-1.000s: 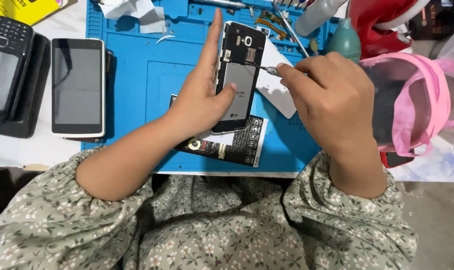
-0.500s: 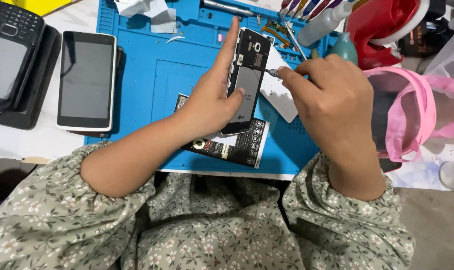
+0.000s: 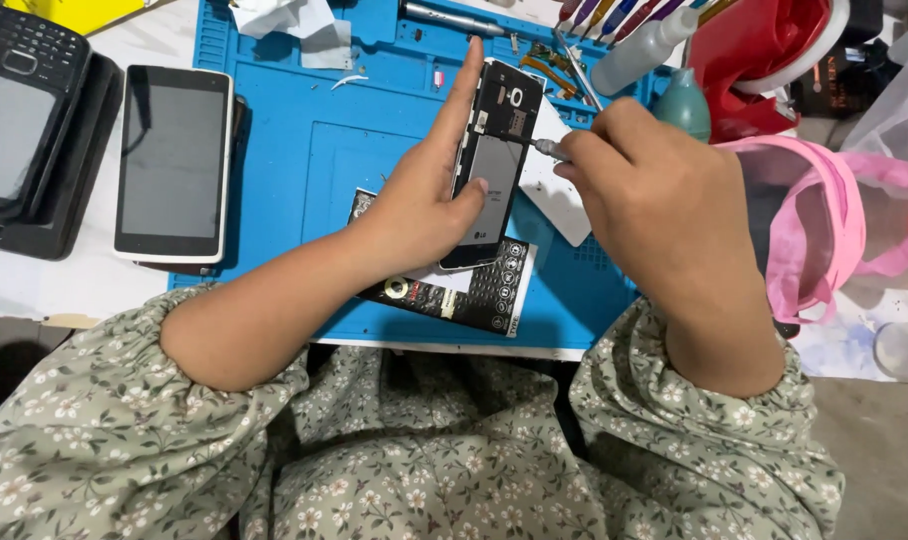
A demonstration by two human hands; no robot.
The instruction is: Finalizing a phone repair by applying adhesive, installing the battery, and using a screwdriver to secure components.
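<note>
Over the blue mat [image 3: 274, 180], the left hand [image 3: 429, 200] clasps the opened phone [image 3: 494, 160] — back cover already off, innards bare — while the right hand [image 3: 654, 190] pinches a thin screwdriver [image 3: 549, 148] at its edge, so screws likely remain.

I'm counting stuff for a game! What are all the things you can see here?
opened phone: 1, black, back cover off, held tilted over the mat
screwdriver: 1, metal tip, at the phone's right edge
mat: 1, blue, on the table
battery: 1, black, on the mat under the phone
touchscreen phone: 1, white-edged, left of the mat
keypad phone: 1, black, far left
bottle: 1, grey, top right
bag: 1, pink, right
left hand: holds the phone
right hand: holds the screwdriver
</note>
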